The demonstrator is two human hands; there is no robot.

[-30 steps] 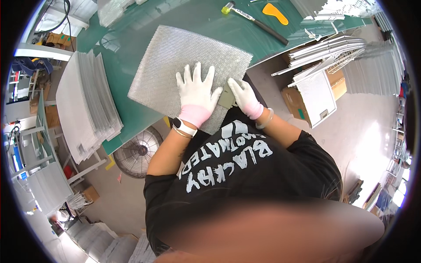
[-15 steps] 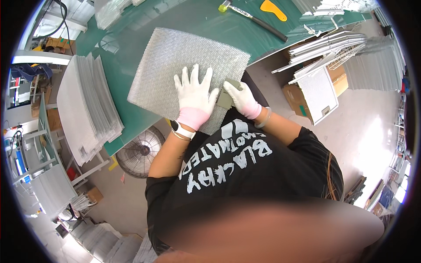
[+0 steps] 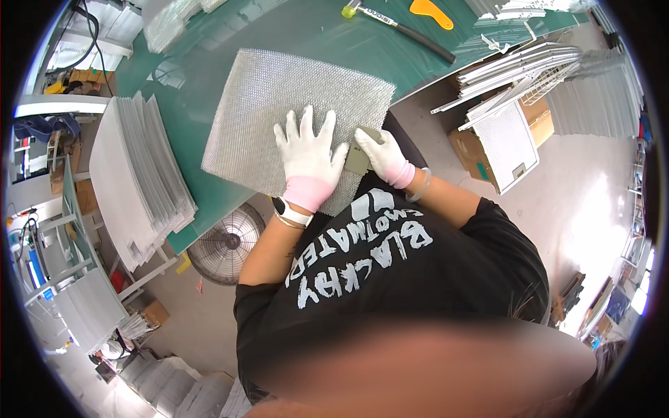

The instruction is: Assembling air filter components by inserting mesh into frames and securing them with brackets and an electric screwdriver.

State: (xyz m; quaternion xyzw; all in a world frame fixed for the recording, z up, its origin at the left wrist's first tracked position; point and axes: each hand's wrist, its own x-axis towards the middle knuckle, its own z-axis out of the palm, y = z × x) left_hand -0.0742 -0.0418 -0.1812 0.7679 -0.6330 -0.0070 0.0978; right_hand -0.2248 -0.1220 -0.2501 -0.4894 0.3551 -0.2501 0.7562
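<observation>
A silvery metal mesh panel (image 3: 258, 90) lies flat on the green table, its near corner reaching past the edge toward my body. My left hand (image 3: 306, 150), in a white glove with a pink cuff, presses on the mesh with its fingers spread. At the panel's right edge my right hand (image 3: 382, 157), gloved the same way, grips a flat grey-green block (image 3: 358, 160) between thumb and fingers. The block rests against the mesh, close to my left thumb. Part of it is hidden under my right hand.
A hammer (image 3: 425, 43) and an orange scraper (image 3: 432, 12) lie at the table's (image 3: 202, 66) far side. Stacked mesh panels (image 3: 136, 174) stand on the left. Below them is a floor fan (image 3: 230, 240). White frames (image 3: 516, 73) and a cardboard box (image 3: 474, 157) are on the right.
Both hands keep nearly the same places on the panel, with the block still in my right hand. The view has shifted slightly.
</observation>
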